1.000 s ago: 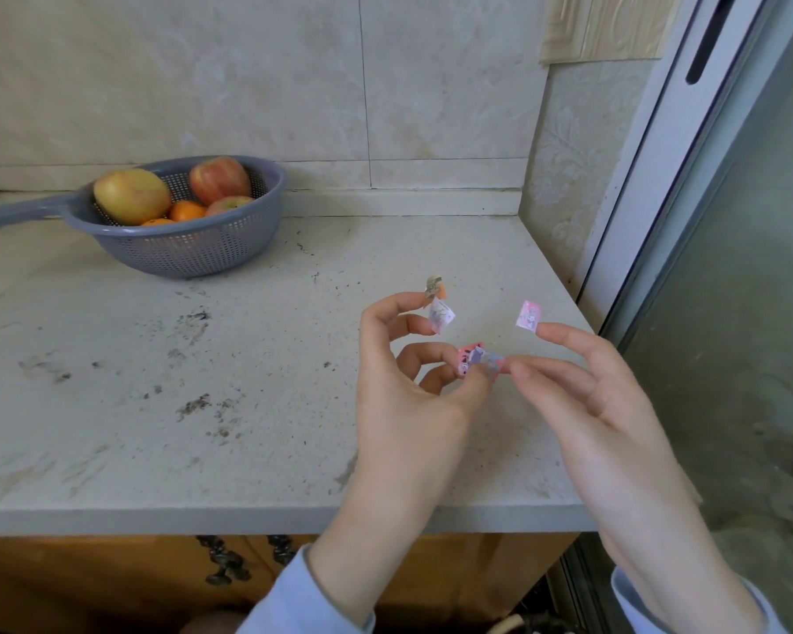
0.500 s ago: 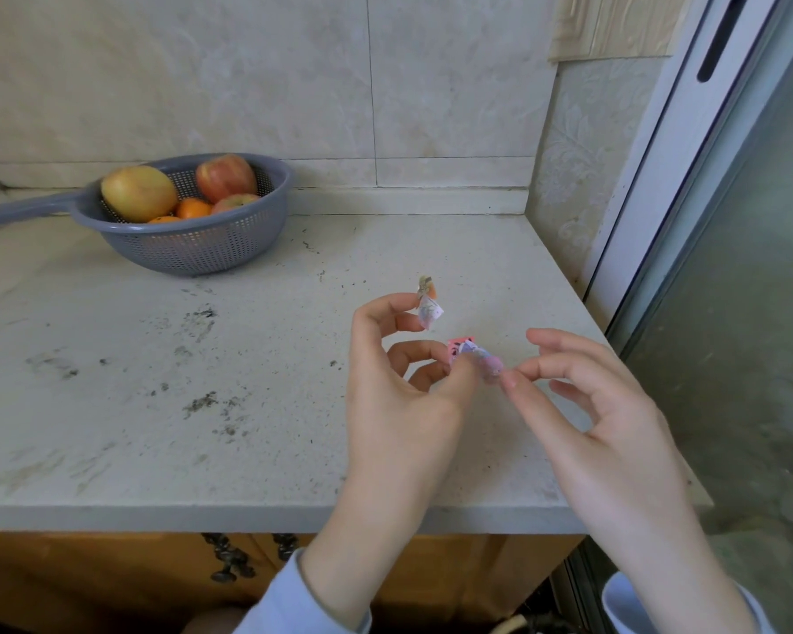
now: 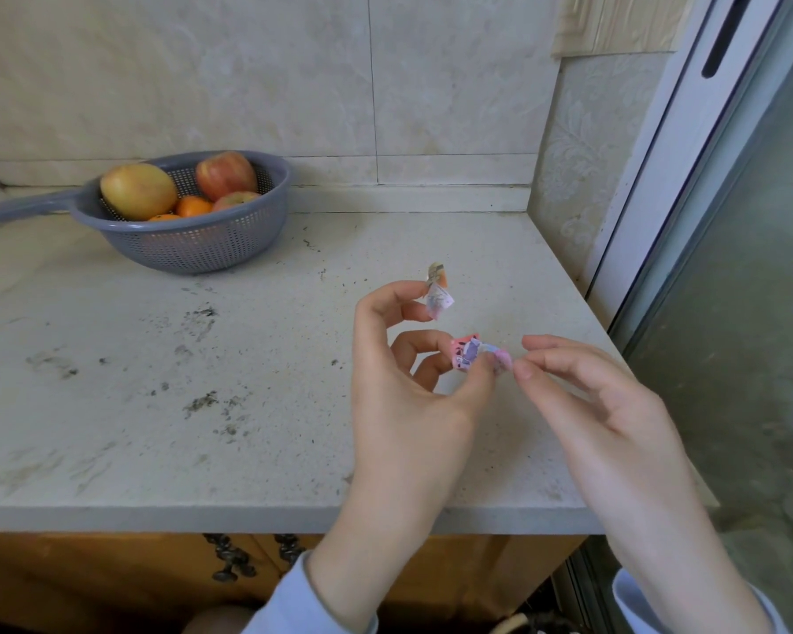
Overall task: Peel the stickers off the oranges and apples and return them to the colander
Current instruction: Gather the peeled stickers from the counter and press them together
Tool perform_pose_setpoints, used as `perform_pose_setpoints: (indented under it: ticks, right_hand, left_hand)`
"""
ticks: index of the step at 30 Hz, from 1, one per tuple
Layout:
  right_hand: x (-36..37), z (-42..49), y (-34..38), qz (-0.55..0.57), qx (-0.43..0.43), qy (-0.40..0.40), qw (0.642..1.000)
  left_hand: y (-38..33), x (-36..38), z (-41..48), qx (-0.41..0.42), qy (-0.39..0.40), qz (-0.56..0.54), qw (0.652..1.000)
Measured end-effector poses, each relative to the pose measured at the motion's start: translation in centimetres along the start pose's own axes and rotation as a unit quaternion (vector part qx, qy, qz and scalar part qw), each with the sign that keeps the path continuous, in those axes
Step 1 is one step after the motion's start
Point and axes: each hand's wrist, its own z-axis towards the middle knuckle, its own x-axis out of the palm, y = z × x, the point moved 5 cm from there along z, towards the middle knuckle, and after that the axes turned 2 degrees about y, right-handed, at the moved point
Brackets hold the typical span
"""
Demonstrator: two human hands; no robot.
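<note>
The grey colander (image 3: 211,249) stands at the back left of the counter. It holds a yellowish apple (image 3: 138,190), a red apple (image 3: 226,173), a third apple (image 3: 238,200) and oranges (image 3: 193,206). My left hand (image 3: 408,404) is raised over the counter's right part. A crumpled pale sticker (image 3: 438,296) clings to its index fingertip, and its thumb and a finger pinch a wad of pink stickers (image 3: 472,354). My right hand (image 3: 596,400) is just right of it, fingers loosely bent, one fingertip right beside the wad's pink end (image 3: 503,361).
The stained pale counter (image 3: 156,404) ends at a front edge with a wooden cabinet (image 3: 88,574) below. A tiled wall runs behind. A white door frame (image 3: 660,176) and a glass panel stand at the right.
A pink sticker that sat on my right index fingertip has been moved onto the wad at my left thumb. My right hand has come in close to the left.
</note>
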Motion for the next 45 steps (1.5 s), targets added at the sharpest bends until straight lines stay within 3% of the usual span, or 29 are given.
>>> perform_pose_setpoints:
  ticks: [5,11,17,22,31,45]
  right_hand:
    - [-0.4,0.6,0.0,-0.054,0.035,-0.015,0.998]
    - [1.3,1.8,2.0,-0.03,-0.023,0.034,0.999]
    - [2.0,2.1,2.2,-0.013,-0.062,-0.003,0.998]
    - [0.3,1.6,3.3,-0.065,-0.126,-0.091,0.986]
    - [1.3,-0.1,2.3,-0.126,-0.082,-0.03,0.988]
    - [1.4,0.3,2.0,-0.132,-0.118,-0.051,0.983]
  left_hand:
    - [-0.2,-0.1,0.1,0.033,-0.001,0.023,0.999]
    - [0.4,0.2,-0.4,-0.003,0.075,0.045,0.996]
    - [0.4,0.1,-0.4,-0.006,0.063,0.029,0.998]
    - [0.5,-0.4,-0.3,-0.018,0.028,0.039,0.999]
    - [0.0,-1.6,0.5,-0.028,-0.053,-0.019,0.998]
    - [-0.3,-1.0,0.1,-0.018,-0.019,-0.047,0.999]
